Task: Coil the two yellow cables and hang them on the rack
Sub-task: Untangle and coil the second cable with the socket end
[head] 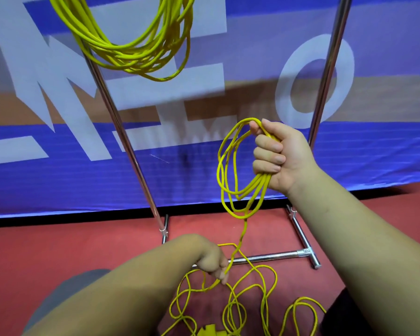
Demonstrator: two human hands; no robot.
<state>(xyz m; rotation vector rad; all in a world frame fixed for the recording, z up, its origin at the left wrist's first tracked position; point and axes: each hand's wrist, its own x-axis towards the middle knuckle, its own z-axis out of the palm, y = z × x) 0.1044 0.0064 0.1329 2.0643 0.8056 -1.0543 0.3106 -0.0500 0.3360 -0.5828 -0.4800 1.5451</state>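
A blue banner (58,178) with large white letters spans the background and stands on a red floor (58,251). In front of the banner stands the metal rack (121,132): two chrome uprights rise from a base of chrome tubes that lies on the floor.

The first yellow cable (136,52) hangs as a finished coil of many turns at the top left, across the left upright. Its upper part is cut off by the frame edge, so its point of support cannot be seen.

The second yellow cable (222,166) is partly coiled. Several loops hang from the right hand (284,156), between the two uprights and above the base. From these loops one strand runs down to the left hand (212,263). The remainder lies in loose, overlapping loops on the floor near the bottom edge.

The right hand is raised, with all fingers clenched around the gathered loops. The left hand is low, just in front of the base crossbar, with its fingers curled around the single strand.
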